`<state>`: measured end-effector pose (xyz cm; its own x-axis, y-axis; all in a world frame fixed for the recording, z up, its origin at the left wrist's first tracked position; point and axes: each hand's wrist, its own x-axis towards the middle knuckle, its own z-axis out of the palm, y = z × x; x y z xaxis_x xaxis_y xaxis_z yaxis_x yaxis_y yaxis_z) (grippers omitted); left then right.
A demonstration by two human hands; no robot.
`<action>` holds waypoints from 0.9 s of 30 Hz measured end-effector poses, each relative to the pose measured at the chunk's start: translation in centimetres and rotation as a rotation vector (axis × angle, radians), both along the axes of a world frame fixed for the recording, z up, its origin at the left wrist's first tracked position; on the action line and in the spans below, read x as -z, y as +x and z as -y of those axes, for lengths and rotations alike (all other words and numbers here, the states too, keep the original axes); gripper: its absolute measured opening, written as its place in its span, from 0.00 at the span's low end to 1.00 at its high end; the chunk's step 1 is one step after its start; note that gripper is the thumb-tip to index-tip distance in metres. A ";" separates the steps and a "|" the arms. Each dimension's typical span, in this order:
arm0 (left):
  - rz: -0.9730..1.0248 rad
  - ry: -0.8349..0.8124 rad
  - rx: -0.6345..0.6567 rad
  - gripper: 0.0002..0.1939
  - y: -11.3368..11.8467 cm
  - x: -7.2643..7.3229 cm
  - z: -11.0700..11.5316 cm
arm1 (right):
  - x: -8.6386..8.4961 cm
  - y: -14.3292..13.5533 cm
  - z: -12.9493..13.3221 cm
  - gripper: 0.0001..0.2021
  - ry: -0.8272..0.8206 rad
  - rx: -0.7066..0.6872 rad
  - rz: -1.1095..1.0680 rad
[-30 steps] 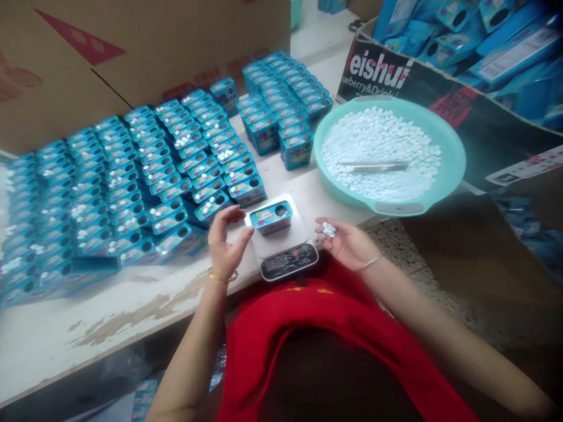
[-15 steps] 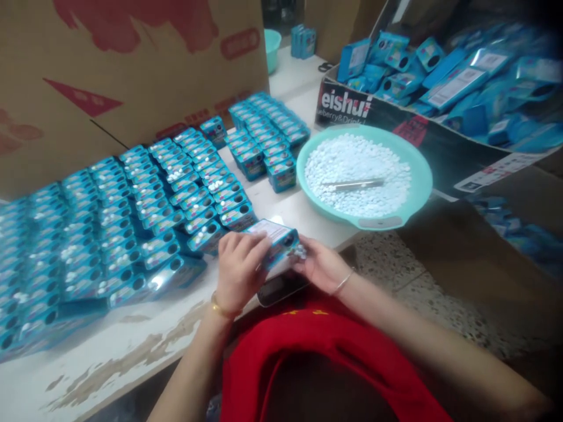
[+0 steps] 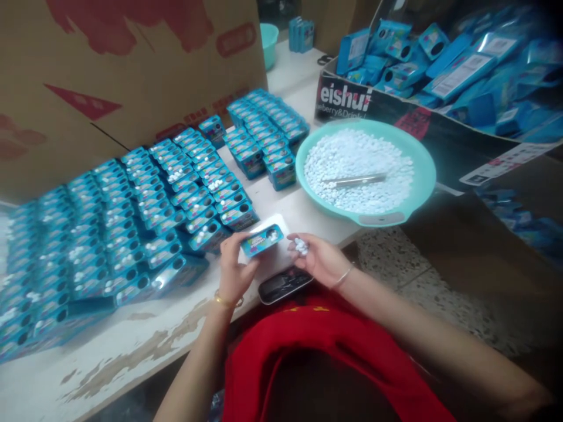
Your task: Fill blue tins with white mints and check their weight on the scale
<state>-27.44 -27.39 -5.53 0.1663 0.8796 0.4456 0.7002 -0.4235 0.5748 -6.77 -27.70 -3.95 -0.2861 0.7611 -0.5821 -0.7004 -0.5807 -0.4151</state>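
My left hand (image 3: 236, 266) grips a small blue box (image 3: 259, 241) by its sides; the box stands on the white platform of a scale (image 3: 281, 225), and white tablets show at the round hole in its top. Just right of it, my right hand (image 3: 319, 261) is curled palm up around several white tablets (image 3: 301, 246). The scale's dark display (image 3: 285, 284) lies below both hands. A green basin (image 3: 417, 196) behind my right hand holds a heap of white tablets (image 3: 360, 152) with a metal tool (image 3: 354, 180) lying on them.
Rows of blue boxes (image 3: 153, 205) cover the table (image 3: 176, 334) at left, some with tablets on top. More boxes (image 3: 268, 129) stand behind the scale. A large brown carton (image 3: 153, 70) rises at the back. An open carton (image 3: 373, 108) at right is heaped with blue boxes.
The blue box has turned from lying tilted between both hands to standing hole upward on the scale. My right hand has come away from it, showing its tablets.
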 end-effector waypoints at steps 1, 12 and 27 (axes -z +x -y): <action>0.049 -0.053 -0.030 0.20 0.0 0.4 0.0 | 0.2 0.5 0.1 0.05 0.004 0.003 0.016; 0.312 -0.061 0.041 0.29 -0.7 -0.9 -0.2 | 2.3 4.4 0.6 0.06 -0.043 0.018 0.103; 0.224 -0.023 -0.021 0.18 -1.9 -2.4 -0.3 | 6.2 5.7 0.5 0.05 -0.060 0.038 0.154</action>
<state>-29.37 -27.11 -3.08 0.0472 0.8920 0.4495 0.5626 -0.3955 0.7259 -1.05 -28.22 -10.18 -0.1616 0.7325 -0.6614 -0.6528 -0.5820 -0.4850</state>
